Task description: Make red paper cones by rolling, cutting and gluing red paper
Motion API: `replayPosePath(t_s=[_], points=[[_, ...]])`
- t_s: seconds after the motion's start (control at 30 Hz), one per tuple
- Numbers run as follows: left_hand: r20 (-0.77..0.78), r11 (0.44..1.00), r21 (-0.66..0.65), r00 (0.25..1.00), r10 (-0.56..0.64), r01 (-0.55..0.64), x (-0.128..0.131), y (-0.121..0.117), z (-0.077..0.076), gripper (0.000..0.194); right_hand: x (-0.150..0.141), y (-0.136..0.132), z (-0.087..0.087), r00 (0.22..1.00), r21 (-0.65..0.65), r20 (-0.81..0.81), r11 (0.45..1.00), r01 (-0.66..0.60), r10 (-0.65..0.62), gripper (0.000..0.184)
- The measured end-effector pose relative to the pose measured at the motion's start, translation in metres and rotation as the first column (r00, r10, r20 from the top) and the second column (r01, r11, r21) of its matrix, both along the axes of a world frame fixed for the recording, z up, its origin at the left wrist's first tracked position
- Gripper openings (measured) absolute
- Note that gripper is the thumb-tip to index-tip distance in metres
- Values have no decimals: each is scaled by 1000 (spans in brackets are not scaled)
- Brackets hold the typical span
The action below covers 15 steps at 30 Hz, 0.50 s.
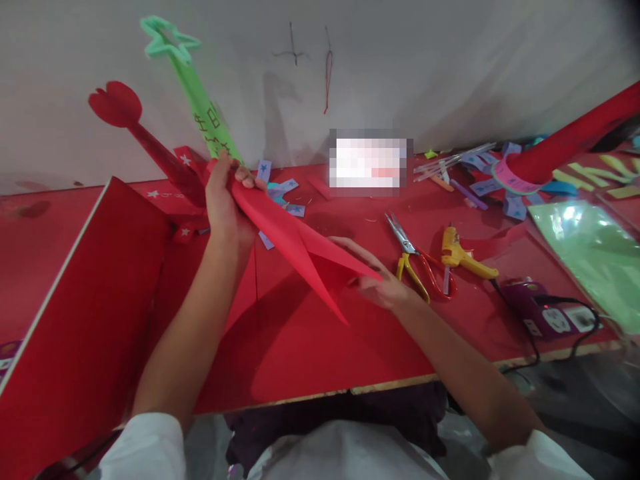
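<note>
A sheet of red paper [285,230] is curled into a loose cone above the red table. Its narrow upper end sits in my left hand [227,200], the fingers wrapped round it. At the wide, flaring end, my right hand [377,277] grips the paper's edge, with some fingers hidden behind it. Two pointed corners of the sheet hang out at the lower right. Just behind my left hand rises a green paper tube [203,110] with dark writing and a fuzzy green star [170,41]. To its left leans a red paper stem with a rounded, notched top [117,105].
Scissors [407,247] and a yellow glue gun [463,257] lie right of my right hand. A purple box [540,310] with a black cord stands near the table edge. An upright red panel [95,300] borders the left side. A red tube [565,147] enters from the right.
</note>
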<state>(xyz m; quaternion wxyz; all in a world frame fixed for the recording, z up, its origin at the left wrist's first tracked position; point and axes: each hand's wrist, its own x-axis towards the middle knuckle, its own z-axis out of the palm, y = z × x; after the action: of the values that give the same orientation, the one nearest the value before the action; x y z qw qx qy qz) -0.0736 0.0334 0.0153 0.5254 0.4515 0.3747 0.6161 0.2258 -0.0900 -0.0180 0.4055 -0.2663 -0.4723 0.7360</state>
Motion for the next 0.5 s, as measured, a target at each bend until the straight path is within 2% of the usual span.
replayPosePath(t_s=[0.07, 0.13, 0.23, 0.3, 0.37, 0.43, 0.5], points=[[-26, 999, -10, 998, 50, -50, -3, -1, 2, 50, 1, -1, -4, 996, -38, -11, 995, -87, 87, 87], [-60, 999, -2, 997, 54, -54, -1, -4, 3, 60, 0, 0, -9, 996, -9, 11, 996, -86, 86, 87], [-87, 999, 49, 996, -1, 5, 6, -8, 4, 74, -6, 3, -18, 991, 155, 98, 985, 77, -93, 68], [-145, 993, 82, 987, -72, 84, 12, -9, 3, 76, -9, 3, -22, 962, 243, 164, 954, 177, -220, 47], [-205, 988, 80, 972, -111, 129, 18, -10, 3, 73, -10, 2, -23, 924, 325, 241, 921, 213, -298, 29], [-152, 995, 60, 986, -75, 85, 25, -12, 4, 63, -9, -1, -20, 887, 416, 314, 889, 192, -338, 26], [50, 999, 12, 998, 37, -38, 34, -14, 8, 51, -7, -5, -17, 856, 505, 361, 849, 156, -371, 34]])
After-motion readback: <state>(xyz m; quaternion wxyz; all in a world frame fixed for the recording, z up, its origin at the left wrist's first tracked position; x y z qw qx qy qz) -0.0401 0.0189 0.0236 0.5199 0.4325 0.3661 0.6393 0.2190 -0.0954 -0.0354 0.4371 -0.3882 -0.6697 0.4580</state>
